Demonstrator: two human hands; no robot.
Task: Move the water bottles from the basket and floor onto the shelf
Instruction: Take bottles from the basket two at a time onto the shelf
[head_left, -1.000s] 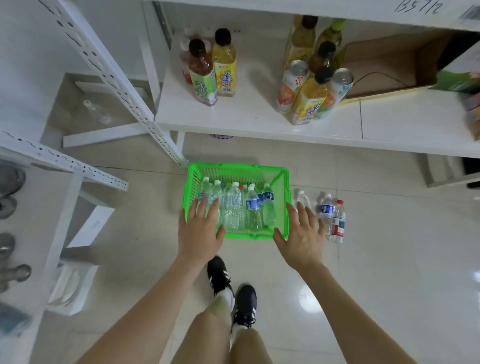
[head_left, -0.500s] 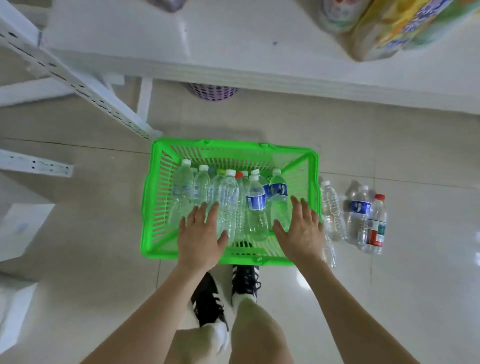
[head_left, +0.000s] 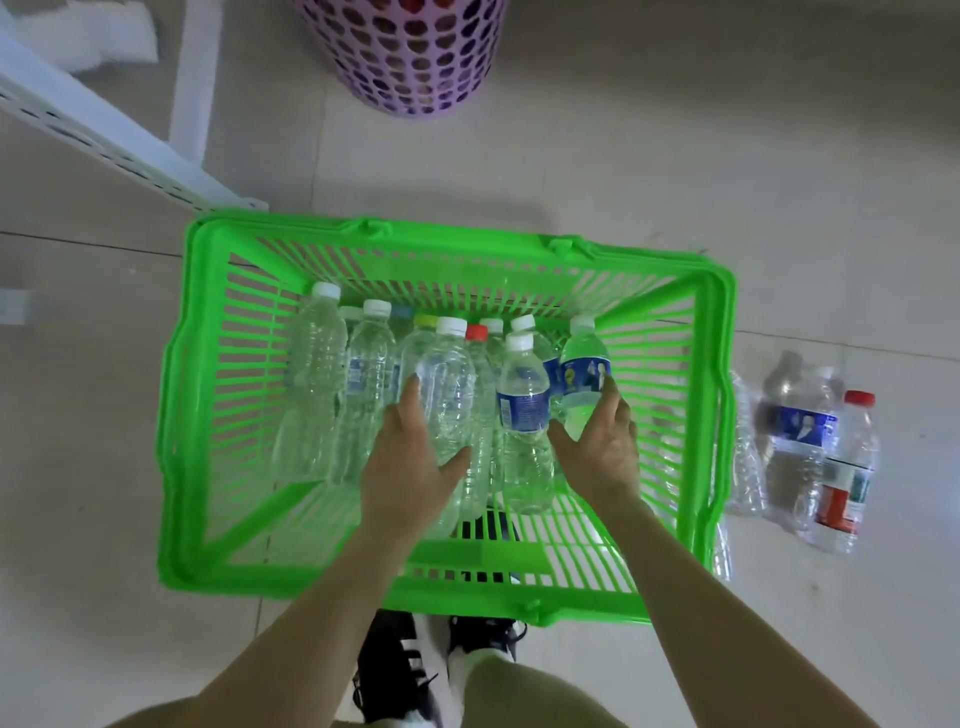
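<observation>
A green plastic basket (head_left: 197, 415) stands on the tiled floor right below me, with several clear water bottles upright inside. My left hand (head_left: 410, 467) wraps a clear white-capped bottle (head_left: 449, 384) near the basket's middle, fingers on its left side and thumb across its front. My right hand (head_left: 600, 447) closes around a blue-labelled bottle (head_left: 584, 369) further right. Both bottles still rest in the basket. Just outside the basket's right wall stand a blue-labelled bottle (head_left: 800, 431), a red-capped bottle (head_left: 849, 467) and a clear bottle (head_left: 748, 457). The shelf board is out of view.
A purple perforated bin (head_left: 415, 57) stands on the floor beyond the basket. A white slotted shelf upright (head_left: 104, 135) slants down to the floor at the upper left. My black shoes (head_left: 405, 670) touch the basket's near edge.
I have bent down, so the basket fills the view and the shelf has left it. Both hands went from hovering over the near rim into the basket and closed around two bottles.
</observation>
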